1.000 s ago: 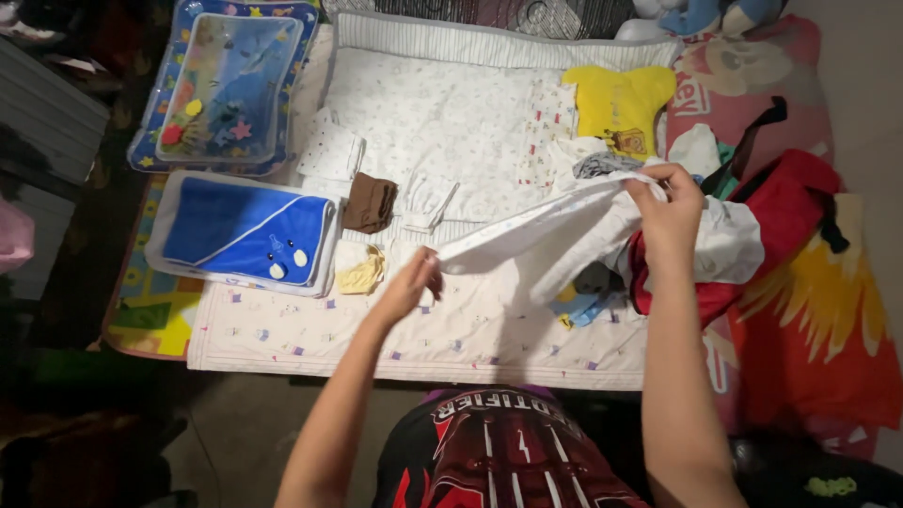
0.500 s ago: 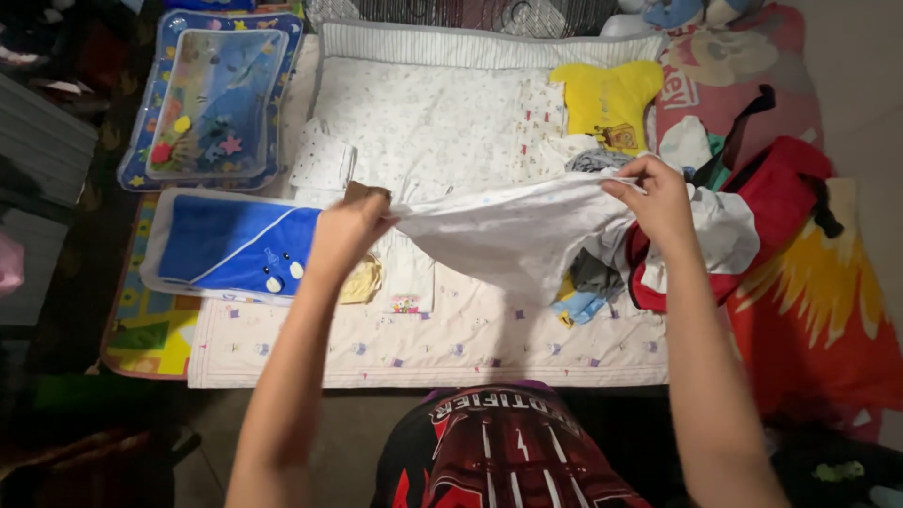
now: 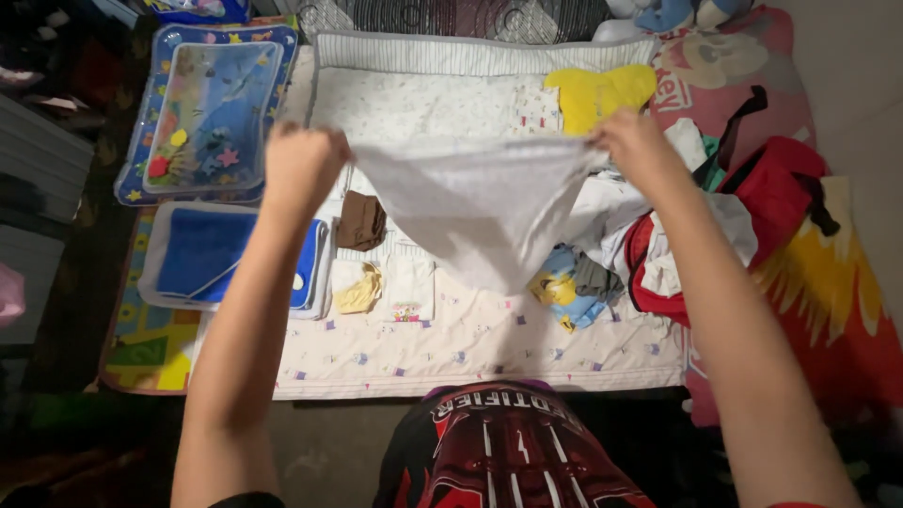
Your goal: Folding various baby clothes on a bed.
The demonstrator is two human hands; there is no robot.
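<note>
Soft mats and blankets cover the floor, and a white quilt (image 3: 489, 343) with tiny coloured marks lies in the middle.

Both hands are up in the air over the quilt. The left hand (image 3: 303, 165) is closed into a fist on one top corner of a white cloth (image 3: 475, 202). The right hand (image 3: 632, 141) is closed on the other top corner. The fingers of both hands pinch the cloth tight. The cloth is stretched flat between the two hands. Its bottom hangs down to a point above the quilt.

Under the cloth lie small folded things on the quilt. A brown folded cloth (image 3: 360, 221) sits just below the left hand. A little yellow cloth (image 3: 360, 292) lies below that, and a small white folded piece (image 3: 411, 287) lies just beside it.

To the left sits a blue towel (image 3: 202, 254) folded on a grey edge. Farther back on the left is a blue water play mat (image 3: 202, 103) with fish and stars on it.

Near the right hand, a yellow shirt (image 3: 593, 94) lies at the back of the quilt. Below the right arm is a pile of clothes (image 3: 578, 282) in blue, yellow and grey. Beside it is a red bag (image 3: 785, 193) with white clothes spilling out. A red and yellow blanket (image 3: 828, 310) lies under the bag.

Near the bottom edge is the person's black and red shirt (image 3: 499, 452).
</note>
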